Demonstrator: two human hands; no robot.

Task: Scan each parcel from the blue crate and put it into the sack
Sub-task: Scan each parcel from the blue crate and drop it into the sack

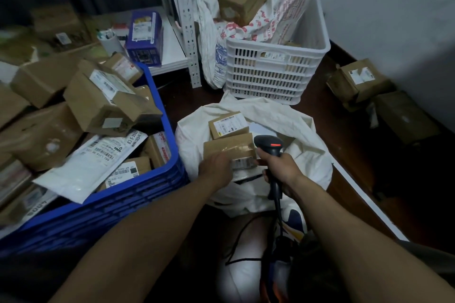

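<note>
White mailer (81,174) reads 83-5-350; left hand (216,167) holds parcel (229,146), right hand (280,167) scanner (269,145).

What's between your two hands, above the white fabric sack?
A brown cardboard parcel, held by the left hand; the right hand grips a black handheld scanner. Head view.

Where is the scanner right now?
In the head view, just right of centre, the right hand holds the scanner above the open white sack, right beside the brown parcel that the left hand holds.
</note>
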